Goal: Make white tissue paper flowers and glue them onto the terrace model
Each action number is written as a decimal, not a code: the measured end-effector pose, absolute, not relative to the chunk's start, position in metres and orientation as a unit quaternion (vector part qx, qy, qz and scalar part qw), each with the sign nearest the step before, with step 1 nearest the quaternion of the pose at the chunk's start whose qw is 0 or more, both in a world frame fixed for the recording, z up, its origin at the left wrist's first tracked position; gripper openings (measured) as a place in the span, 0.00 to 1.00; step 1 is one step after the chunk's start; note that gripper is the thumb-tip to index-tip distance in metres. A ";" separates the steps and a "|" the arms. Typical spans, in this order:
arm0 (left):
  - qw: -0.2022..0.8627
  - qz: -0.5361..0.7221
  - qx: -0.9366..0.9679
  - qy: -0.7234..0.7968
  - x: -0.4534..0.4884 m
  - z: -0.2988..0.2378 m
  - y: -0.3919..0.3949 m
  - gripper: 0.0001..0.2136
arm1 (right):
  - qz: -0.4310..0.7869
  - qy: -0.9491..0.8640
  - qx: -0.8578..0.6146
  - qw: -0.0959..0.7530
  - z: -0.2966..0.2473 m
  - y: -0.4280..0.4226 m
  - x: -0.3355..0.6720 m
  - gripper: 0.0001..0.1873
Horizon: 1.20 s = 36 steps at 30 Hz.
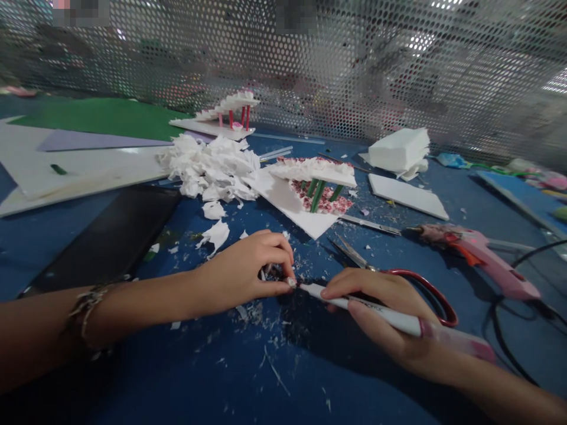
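Observation:
My left hand (261,262) pinches a tiny white crumpled bit (291,282), perhaps paper, between thumb and fingertips. In my right hand (385,295) lies a white marker (401,320) with a dark pinkish end, its tip pointing left at the bit and touching or nearly touching it. Behind the hands stands a small white foam-board model (305,209) with green posts and red-and-white crumpled pieces on its base. Red-handled scissors (447,307) lie partly hidden behind my right hand.
A pink glue gun (496,260) with a black cable lies at right, near a metal blade (372,224). Torn white paper (212,168) is heaped behind my left hand. A second model (239,112) with red posts stands farther back, before a perforated metal screen (248,59).

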<state>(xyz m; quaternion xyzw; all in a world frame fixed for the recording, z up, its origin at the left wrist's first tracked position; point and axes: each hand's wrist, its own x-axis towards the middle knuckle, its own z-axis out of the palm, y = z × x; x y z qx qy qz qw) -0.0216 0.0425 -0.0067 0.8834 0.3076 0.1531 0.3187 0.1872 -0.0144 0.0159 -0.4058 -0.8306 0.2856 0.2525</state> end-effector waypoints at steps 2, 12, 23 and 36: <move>0.317 0.156 0.884 0.307 -0.021 -0.007 0.043 0.02 | 0.285 -0.836 -0.395 0.253 0.017 -0.014 0.187 0.11; 0.304 0.159 0.892 0.295 -0.022 -0.008 0.044 0.03 | 0.273 -0.846 -0.379 0.257 0.015 -0.015 0.188 0.10; 0.263 0.163 0.910 0.277 -0.021 -0.009 0.042 0.04 | 0.242 -0.848 -0.390 0.265 0.016 -0.014 0.185 0.10; 0.264 0.176 0.907 0.277 -0.020 -0.010 0.042 0.03 | 0.254 -0.855 -0.361 0.273 0.016 -0.013 0.185 0.09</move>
